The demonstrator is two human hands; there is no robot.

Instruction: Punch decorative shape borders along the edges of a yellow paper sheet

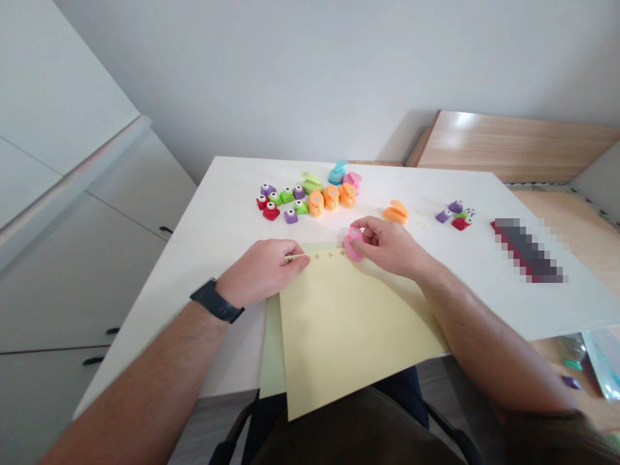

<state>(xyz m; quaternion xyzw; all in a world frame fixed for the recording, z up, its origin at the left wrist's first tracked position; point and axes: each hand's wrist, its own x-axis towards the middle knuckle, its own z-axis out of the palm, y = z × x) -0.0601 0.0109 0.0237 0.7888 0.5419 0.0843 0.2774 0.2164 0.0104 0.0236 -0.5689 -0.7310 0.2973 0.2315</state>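
Right, straight to the edges: the yellow sheet runs past the front of the white table, its lower edge hanging out above the lap. A pale green sheet lies under it, peeking out along the left side and the top. Up at that top edge, the left hand has thumb and fingers closed on the paper near its left corner, a dark watch on the wrist. Over to the right hand: thumb and forefinger grip the pink punch, the other fingers curled, and the punch sits right at the sheet's top edge, at the end of a row of star-shaped holes.

Room to work? White tabletop stretches away on the left, and more of it lies between the lone orange punch, just beyond the right hand, and the red small punch with its purple and green neighbours. Behind the paper it's crowded: three orange punches side by side, a blue punch further back, small coloured punches bunched to the left.

Containers now: low at the right, a clear package shows something teal, too blurred to name.
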